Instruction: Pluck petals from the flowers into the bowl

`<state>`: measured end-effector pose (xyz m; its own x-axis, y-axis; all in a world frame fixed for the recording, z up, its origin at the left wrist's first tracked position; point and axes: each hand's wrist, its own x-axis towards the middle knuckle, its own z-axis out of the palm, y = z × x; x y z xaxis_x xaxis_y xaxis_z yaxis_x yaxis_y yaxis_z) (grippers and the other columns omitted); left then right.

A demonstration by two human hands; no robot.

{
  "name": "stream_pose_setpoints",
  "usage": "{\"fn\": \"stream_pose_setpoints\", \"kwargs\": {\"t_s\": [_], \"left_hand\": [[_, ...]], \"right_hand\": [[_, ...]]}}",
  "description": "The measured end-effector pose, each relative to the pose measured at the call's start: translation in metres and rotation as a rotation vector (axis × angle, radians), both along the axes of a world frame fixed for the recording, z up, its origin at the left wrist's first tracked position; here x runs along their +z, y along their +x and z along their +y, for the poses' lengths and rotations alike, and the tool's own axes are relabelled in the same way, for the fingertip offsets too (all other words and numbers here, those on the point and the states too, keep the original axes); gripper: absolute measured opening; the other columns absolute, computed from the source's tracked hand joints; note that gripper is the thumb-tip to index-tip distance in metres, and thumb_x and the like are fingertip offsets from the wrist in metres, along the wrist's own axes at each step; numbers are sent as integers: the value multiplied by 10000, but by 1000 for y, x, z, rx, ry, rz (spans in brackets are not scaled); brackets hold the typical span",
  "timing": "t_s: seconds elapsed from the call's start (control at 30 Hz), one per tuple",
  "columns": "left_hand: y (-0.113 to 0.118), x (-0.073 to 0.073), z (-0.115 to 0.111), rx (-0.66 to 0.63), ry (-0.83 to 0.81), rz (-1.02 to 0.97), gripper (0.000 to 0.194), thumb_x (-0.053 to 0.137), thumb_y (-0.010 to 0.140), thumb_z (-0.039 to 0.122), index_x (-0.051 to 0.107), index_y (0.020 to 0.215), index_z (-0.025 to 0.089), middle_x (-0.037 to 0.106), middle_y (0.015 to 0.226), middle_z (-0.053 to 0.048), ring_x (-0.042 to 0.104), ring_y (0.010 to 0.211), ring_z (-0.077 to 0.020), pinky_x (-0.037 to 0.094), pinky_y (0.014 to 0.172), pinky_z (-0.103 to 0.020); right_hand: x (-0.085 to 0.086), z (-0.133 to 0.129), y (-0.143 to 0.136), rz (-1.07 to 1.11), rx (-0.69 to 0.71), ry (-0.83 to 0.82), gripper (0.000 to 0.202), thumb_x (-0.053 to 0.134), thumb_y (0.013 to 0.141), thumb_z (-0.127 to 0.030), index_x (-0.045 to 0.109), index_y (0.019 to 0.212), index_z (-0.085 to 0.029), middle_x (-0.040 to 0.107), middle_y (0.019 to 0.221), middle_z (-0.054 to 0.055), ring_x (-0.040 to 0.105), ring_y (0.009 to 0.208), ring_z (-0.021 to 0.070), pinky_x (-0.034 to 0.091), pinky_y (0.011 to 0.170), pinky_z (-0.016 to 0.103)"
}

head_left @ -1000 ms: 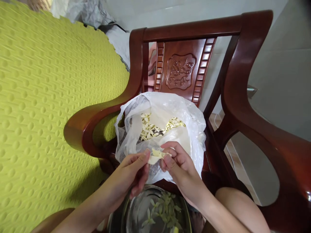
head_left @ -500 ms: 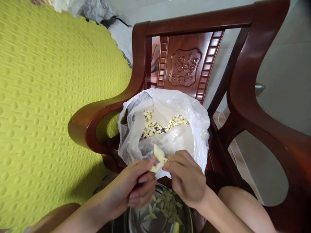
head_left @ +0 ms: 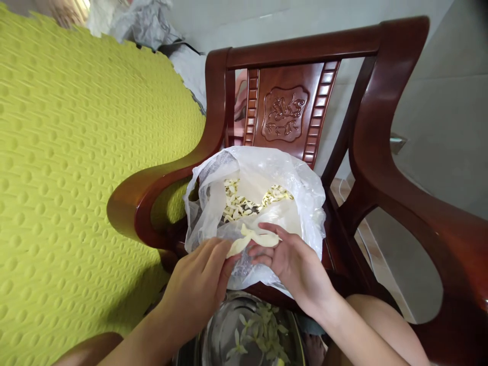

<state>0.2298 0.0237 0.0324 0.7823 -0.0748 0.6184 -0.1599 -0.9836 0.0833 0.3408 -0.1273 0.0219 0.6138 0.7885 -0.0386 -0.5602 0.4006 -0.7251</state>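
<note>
A pale cream flower (head_left: 247, 238) with long petals is between my hands, over the front of the white plastic bag (head_left: 312, 203). My left hand (head_left: 204, 269) pinches its left petal between thumb and fingers. Palm up, my right hand (head_left: 295, 262) has its fingers partly spread beside and under the right petal; whether they grip it is unclear. Inside the bag lie many small pale flowers (head_left: 238, 203). Below my hands, a metal basin (head_left: 217, 330) holds several pale green-white flowers (head_left: 265, 330).
The bag rests on a dark red wooden chair (head_left: 381, 101) with curved arms and a carved back. To the left spreads a yellow textured mat (head_left: 76, 152). Grey bags (head_left: 148, 23) lie at the top left. My knees flank the basin.
My right hand has turned palm up and its fingers have opened out. My left hand has rolled knuckles up, and the flower now lies stretched sideways. The view has shifted slightly.
</note>
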Motion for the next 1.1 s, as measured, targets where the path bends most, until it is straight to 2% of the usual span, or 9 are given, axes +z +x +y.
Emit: {"fn": "stream_pose_setpoints", "kwargs": {"t_s": [0.1,0.17,0.3,0.47,0.73,0.83,0.9,1.0,1.1], "left_hand": [[1,2,-4,-43,71,-52,186,425,936,125,471,1113,158,657,880,-72,636,750,-185,501,656,-277],[2,2,-4,-62,59,-39,220,417,941,125,465,1152,164,667,901,-71,647,757,-180,513,660,-270],[4,-2,-1,-58,-10,63,203,401,952,149,470,1140,182,657,872,-50,649,724,-177,512,629,-277],[5,-1,-1,-79,-164,255,158,431,951,209,481,1101,219,639,945,-41,639,803,-180,514,686,-300],[2,2,-6,-130,-186,231,255,522,916,320,508,1153,227,652,1073,-64,629,973,-220,518,840,-370],[1,5,-7,-128,-304,238,320,571,883,357,526,1170,223,645,1110,-74,614,1012,-225,505,878,-373],[1,7,-9,-121,-431,278,280,558,888,357,558,1132,219,649,1094,-72,613,1000,-213,503,868,-353],[2,9,-14,-109,-597,338,200,535,895,354,616,1008,210,679,965,-47,623,888,-191,498,785,-314],[4,9,-18,-73,-727,387,208,525,892,368,651,907,203,693,831,-25,613,770,-179,474,699,-289]], "right_hand": [[0,-1,4,44,32,46,291,585,822,-402,611,986,-163,697,869,90,643,817,214,473,760,336],[0,-1,5,2,-32,9,265,676,799,-347,609,999,-187,705,888,61,640,820,172,467,767,288],[-1,-1,5,-50,-177,-44,384,800,720,-219,583,1037,-222,718,834,-3,633,723,97,453,737,208],[-1,-3,4,-52,-216,-54,432,841,662,-209,555,985,-224,717,703,-18,663,690,137,477,738,251],[-4,-2,-2,-82,-171,-48,457,851,638,-202,465,879,-235,702,669,-33,646,615,132,484,643,244],[-4,-2,-3,-108,-176,-59,469,854,629,-202,447,858,-235,678,620,-53,624,562,123,481,597,233],[-3,-2,-5,-126,-171,-69,479,852,626,-198,425,840,-236,666,602,-59,618,553,121,480,582,230],[-1,0,-8,-134,-180,-76,515,857,594,-164,387,792,-230,649,604,-67,584,529,95,457,547,199],[2,2,-10,-119,-235,-59,525,853,574,-133,357,724,-218,560,567,-108,508,480,52,417,496,158]]}}
